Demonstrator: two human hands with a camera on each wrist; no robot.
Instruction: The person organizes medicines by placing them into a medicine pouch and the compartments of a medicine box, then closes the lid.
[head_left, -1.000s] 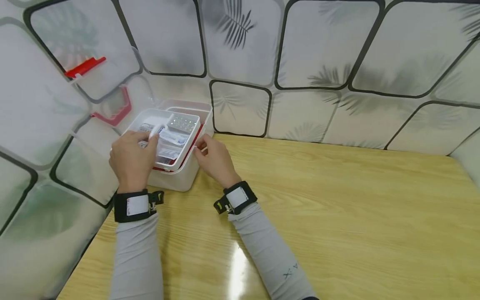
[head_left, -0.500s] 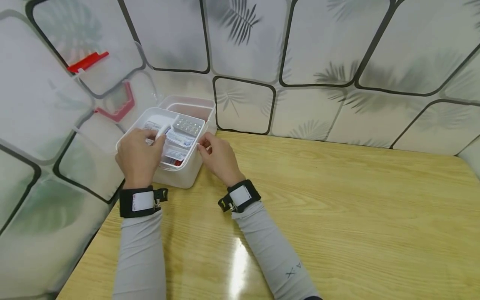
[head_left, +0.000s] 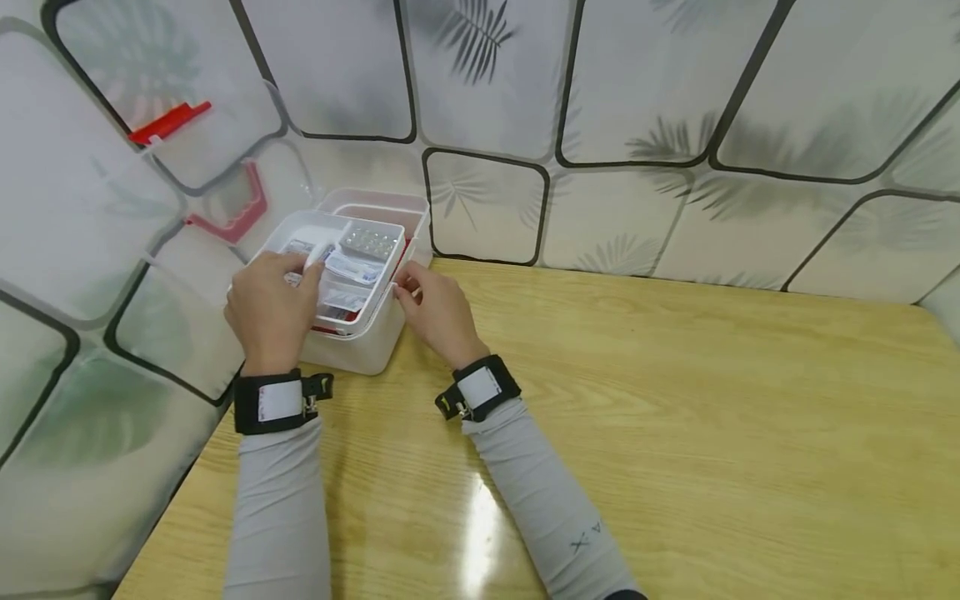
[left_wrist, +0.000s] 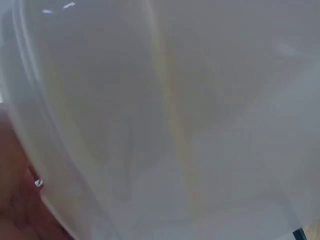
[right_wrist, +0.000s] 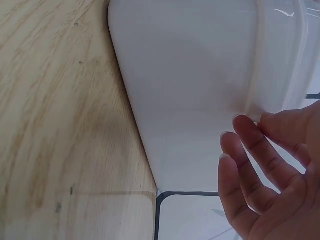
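A white plastic storage box stands on the table against the wall. Over its mouth sits a white inner tray, its right edge a little raised, with red showing below. Inside the tray lie a silver blister pack and several white and blue packets. My left hand grips the tray, thumb and fingers at its white middle grip. My right hand pinches the box's right rim between thumb and forefinger; the other fingers are loosely bent beside the wall in the right wrist view.
A clear lid stands up at the left, with a red latch and a pinkish-red handle. Patterned cloth walls rise close behind and left of the box. The wooden table extends right.
The tray sank deeper into the box, then came up slightly and to the left with my left hand; red shows under its edge again. My right hand keeps its hold on the rim.
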